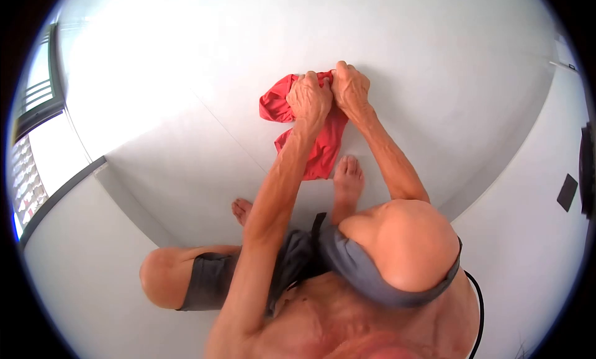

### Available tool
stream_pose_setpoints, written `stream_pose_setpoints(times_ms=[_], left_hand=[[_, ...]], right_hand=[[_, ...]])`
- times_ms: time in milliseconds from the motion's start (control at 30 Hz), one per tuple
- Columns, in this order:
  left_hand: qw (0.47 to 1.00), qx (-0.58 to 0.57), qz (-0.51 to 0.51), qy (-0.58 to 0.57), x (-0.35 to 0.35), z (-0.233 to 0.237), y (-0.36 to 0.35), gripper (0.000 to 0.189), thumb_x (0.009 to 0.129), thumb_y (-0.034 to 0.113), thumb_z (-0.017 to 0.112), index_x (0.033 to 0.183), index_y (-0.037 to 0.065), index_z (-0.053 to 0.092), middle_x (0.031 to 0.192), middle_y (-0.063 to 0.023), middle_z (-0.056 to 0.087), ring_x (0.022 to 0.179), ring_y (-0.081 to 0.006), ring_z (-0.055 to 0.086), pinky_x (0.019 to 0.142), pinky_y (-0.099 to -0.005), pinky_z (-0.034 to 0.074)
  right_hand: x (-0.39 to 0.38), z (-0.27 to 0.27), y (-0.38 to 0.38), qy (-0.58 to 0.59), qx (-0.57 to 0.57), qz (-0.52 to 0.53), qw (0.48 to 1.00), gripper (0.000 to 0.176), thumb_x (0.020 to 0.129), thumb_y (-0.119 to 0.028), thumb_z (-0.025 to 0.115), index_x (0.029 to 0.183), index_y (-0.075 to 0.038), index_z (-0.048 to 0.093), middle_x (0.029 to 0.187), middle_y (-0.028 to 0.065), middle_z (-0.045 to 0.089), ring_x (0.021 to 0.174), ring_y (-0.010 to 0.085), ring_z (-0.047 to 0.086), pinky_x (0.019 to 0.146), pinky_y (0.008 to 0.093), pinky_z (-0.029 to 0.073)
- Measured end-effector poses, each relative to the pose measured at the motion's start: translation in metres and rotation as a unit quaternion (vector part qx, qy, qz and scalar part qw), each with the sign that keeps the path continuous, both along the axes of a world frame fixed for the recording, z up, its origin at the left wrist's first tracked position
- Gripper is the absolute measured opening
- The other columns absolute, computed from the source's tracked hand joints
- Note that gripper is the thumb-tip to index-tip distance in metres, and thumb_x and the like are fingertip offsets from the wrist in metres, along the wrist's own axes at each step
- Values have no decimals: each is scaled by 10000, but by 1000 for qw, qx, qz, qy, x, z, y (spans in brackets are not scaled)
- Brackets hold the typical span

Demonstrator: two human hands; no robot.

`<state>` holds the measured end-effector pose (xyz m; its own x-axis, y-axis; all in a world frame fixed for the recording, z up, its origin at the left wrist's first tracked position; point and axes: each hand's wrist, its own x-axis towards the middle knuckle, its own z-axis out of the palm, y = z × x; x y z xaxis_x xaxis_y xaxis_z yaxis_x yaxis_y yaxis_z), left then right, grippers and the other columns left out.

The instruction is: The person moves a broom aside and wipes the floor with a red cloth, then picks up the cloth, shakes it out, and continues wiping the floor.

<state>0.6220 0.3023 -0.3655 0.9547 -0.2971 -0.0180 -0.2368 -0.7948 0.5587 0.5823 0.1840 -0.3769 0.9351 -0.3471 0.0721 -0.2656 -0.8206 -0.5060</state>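
Observation:
A red cloth (323, 149) hangs bunched between my two hands, low over the pale floor, its lower part spreading down near my foot. My left hand (310, 98) is closed on its upper edge, with a bulging part of the cloth sticking out to the left of it. Right beside it, my right hand (351, 88) grips the same edge in a fist. The knuckles of both hands face up, and their fingertips are mostly hidden in the folds.
My bare feet (349, 179) are on the floor below the cloth, and my bent knees (416, 244) stand close to the camera. A window (38, 79) is at the far left. White walls (528, 191) rise on both sides, with a small dark rectangle (567, 192) at the right.

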Motion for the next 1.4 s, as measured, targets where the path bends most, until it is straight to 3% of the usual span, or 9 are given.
stream_pose_setpoints(times_ms=[167,267,500,600,800,900,1000,1200,1400], left_hand=[[999,12,1,42,-43,-9,19,281,894,285,757,823,31,661,844,-201,718,783,-380,702,671,-519,531],[1000,-3,13,0,-46,-2,14,273,898,287,753,833,35,672,831,-196,716,788,-378,701,671,-515,532],[1000,-3,-14,-11,3,2,-10,208,880,205,751,807,37,652,836,-188,703,758,-367,684,662,-500,535],[999,-26,-28,-25,-18,-1,11,189,879,194,742,825,41,645,820,-177,685,776,-368,675,671,-495,532],[996,-18,38,-75,30,-2,-7,295,935,304,732,806,55,644,826,-152,699,818,-360,688,705,-493,534],[998,-22,14,-52,-7,-9,19,221,913,252,745,859,60,650,845,-139,682,800,-357,669,703,-491,530],[1000,1,21,-16,-52,4,32,235,924,261,743,858,52,659,843,-150,686,801,-359,670,709,-499,530],[999,11,50,-14,11,-9,-10,310,959,319,702,830,39,676,867,-175,717,807,-372,690,703,-492,530],[1000,-29,12,-2,-42,-1,9,304,945,324,712,836,42,681,848,-169,717,812,-375,692,717,-490,539]], right_hand=[[-65,-8,10,61,70,29,995,155,918,-44,615,1056,-40,546,987,221,657,948,439,673,763,582,534],[-56,-4,16,118,3,16,993,176,907,-65,640,1050,-54,538,1028,212,642,980,434,670,733,567,545],[-13,4,-7,-14,-29,35,999,133,889,0,579,1011,-34,537,848,216,630,826,419,677,649,557,544],[-55,-1,18,-6,20,18,1000,153,864,22,580,1000,-32,535,862,216,633,838,429,677,648,565,536],[10,-1,0,-7,-12,55,998,212,836,3,614,1023,-23,518,931,226,626,861,436,657,666,562,523],[-28,0,19,-34,-44,66,996,158,889,-41,570,1044,-27,539,933,216,626,859,422,656,658,530,533],[-71,10,26,73,6,75,994,163,894,-43,572,1054,-27,550,939,211,623,864,420,656,659,523,540],[-1,-20,2,14,-31,19,999,166,863,-16,621,1001,-52,535,899,196,637,802,422,665,660,525,547],[-63,-1,17,37,-27,6,999,152,875,-66,661,970,-53,544,870,211,645,780,431,674,630,530,540]])
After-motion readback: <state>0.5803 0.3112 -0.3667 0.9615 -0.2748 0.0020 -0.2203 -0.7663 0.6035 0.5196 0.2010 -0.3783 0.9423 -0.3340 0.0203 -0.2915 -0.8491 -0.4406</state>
